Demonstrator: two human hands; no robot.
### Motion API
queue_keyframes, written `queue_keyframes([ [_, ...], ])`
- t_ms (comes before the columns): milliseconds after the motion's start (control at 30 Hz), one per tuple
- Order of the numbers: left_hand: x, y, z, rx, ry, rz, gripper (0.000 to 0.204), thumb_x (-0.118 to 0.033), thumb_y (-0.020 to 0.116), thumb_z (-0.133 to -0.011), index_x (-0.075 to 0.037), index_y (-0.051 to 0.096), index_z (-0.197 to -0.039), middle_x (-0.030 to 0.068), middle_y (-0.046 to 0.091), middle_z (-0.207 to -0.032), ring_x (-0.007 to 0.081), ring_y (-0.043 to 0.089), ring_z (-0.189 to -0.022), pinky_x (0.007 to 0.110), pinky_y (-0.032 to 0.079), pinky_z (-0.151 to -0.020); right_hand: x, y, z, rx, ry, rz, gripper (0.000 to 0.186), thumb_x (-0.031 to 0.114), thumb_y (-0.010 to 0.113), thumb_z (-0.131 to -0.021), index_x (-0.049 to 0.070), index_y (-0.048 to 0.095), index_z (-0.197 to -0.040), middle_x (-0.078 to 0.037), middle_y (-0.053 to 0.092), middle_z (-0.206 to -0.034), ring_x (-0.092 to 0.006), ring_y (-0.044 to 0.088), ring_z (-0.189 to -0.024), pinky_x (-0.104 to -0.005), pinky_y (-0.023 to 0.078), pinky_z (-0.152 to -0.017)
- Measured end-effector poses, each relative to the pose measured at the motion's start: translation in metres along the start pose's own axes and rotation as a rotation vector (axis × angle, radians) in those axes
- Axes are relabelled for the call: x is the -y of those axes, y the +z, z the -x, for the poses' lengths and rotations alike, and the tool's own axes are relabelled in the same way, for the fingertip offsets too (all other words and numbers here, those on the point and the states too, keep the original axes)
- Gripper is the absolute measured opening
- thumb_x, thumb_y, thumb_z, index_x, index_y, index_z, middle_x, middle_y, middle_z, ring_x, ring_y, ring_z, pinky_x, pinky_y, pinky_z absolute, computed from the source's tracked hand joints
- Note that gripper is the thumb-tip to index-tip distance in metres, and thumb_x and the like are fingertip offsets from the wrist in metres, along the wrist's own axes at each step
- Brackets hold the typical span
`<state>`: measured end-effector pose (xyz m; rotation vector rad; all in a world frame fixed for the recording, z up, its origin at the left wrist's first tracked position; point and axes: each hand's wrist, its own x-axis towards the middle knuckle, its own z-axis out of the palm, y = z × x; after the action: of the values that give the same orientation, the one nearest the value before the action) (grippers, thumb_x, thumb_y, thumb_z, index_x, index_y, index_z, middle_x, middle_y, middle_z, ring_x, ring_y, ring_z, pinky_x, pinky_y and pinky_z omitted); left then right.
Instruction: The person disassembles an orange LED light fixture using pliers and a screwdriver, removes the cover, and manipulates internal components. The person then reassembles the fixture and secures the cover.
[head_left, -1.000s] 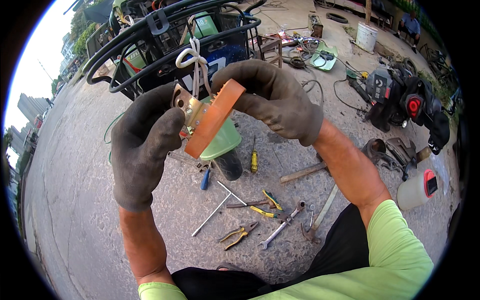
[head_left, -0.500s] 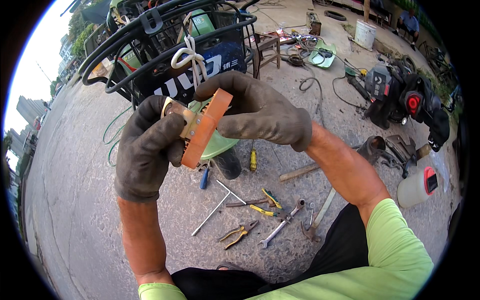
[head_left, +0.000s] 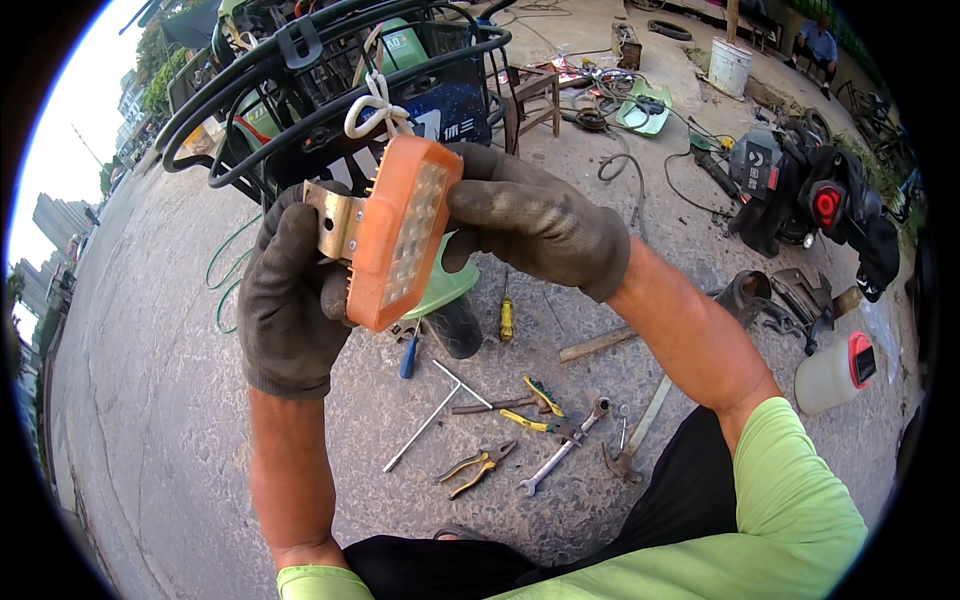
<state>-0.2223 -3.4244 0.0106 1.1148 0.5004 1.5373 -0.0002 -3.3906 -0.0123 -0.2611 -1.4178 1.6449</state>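
An orange LED light (head_left: 400,235) with clear lens rows on its face is held up in front of me, tilted. A brass-coloured metal bracket (head_left: 335,222) is fixed to its back. My left hand (head_left: 292,300), in a dark work glove, is closed on the bracket side, with fingers around its lower part. My right hand (head_left: 540,220), gloved alike, grips the light's right edge between thumb and fingers. Behind them stands a vehicle with a black tube basket (head_left: 330,70), white cord (head_left: 378,108) knotted on it, and a pale green fender (head_left: 445,285).
On the concrete below lie a T-handle wrench (head_left: 435,418), pliers (head_left: 480,468), a combination wrench (head_left: 562,450), a claw hammer (head_left: 625,460) and screwdrivers (head_left: 507,315). To the right are a white jug (head_left: 825,382) and vehicle parts (head_left: 790,180). A seated person (head_left: 818,48) is far off.
The light has turned so that its lens face now shows, where before mostly its edge was visible. My right fingers have shifted down along its right edge.
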Motion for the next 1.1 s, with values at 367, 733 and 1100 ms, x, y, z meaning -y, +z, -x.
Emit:
queue_keyframes([
  [367,0.008,-0.020,-0.008,0.358,-0.055,-0.042,0.040,-0.026,0.057,-0.106,0.001,0.054,-0.136,0.0130,0.069,-0.109,0.0198,0.070,-0.083,0.032,0.057,-0.072,0.019,0.004,-0.002,-0.217,-0.298,0.458,0.054,0.030,0.071,-0.099,0.004,0.055,-0.142,-0.011,0.065,-0.130,-0.0179,0.064,-0.119,-0.0342,0.055,-0.102],
  [733,0.016,-0.003,-0.008,0.198,0.210,-0.506,0.046,-0.023,0.072,-0.098,0.003,0.058,-0.133,0.0121,0.073,-0.103,0.0155,0.070,-0.085,0.030,0.057,-0.076,0.029,0.003,-0.013,-0.327,-0.411,0.569,0.041,0.026,0.069,-0.100,0.002,0.062,-0.133,-0.011,0.069,-0.121,-0.0182,0.070,-0.107,-0.0307,0.063,-0.089],
  [1100,0.014,-0.004,-0.006,0.298,0.240,-0.600,0.044,-0.032,0.073,-0.098,0.004,0.064,-0.120,0.0106,0.074,-0.096,0.0161,0.071,-0.087,0.032,0.057,-0.081,0.016,0.022,-0.014,-0.086,-0.310,-0.033,0.036,0.024,0.067,-0.102,0.005,0.064,-0.132,-0.007,0.069,-0.123,-0.0146,0.066,-0.114,-0.0310,0.057,-0.095],
])
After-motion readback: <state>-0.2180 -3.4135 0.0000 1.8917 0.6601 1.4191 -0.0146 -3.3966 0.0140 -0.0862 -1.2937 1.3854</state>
